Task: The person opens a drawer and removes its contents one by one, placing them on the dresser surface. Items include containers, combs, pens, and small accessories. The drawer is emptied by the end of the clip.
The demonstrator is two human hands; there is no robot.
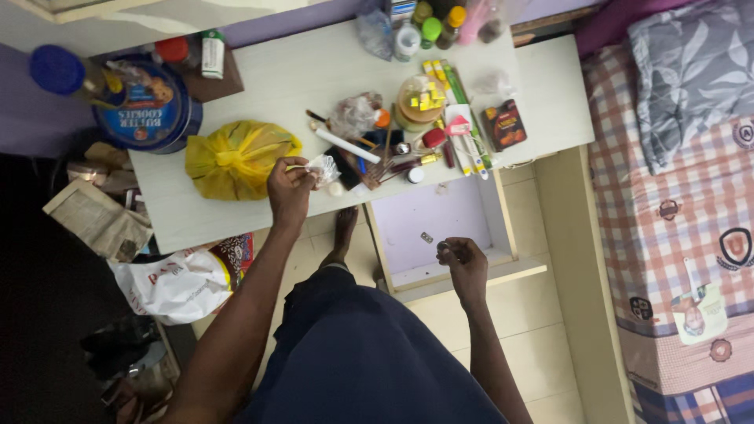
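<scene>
1. Your left hand [289,188] is over the front edge of the white tabletop [314,71], its fingers pinched together on a small clear plastic bag [323,168].
2. The bag sticks out to the right of those fingers, just beside a yellow plastic bag [236,159].
3. Your right hand [463,263] hangs over the open drawer [440,228], fingers curled on something small; what it is I cannot tell.

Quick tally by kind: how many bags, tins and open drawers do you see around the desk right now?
Bags: 3, a yellow bag on the desk, a white bag on the floor, and a small clear bag in the left hand.
Tins: 1, a blue tin.
Open drawers: 1, the drawer under the right hand.
Total: 5
</scene>
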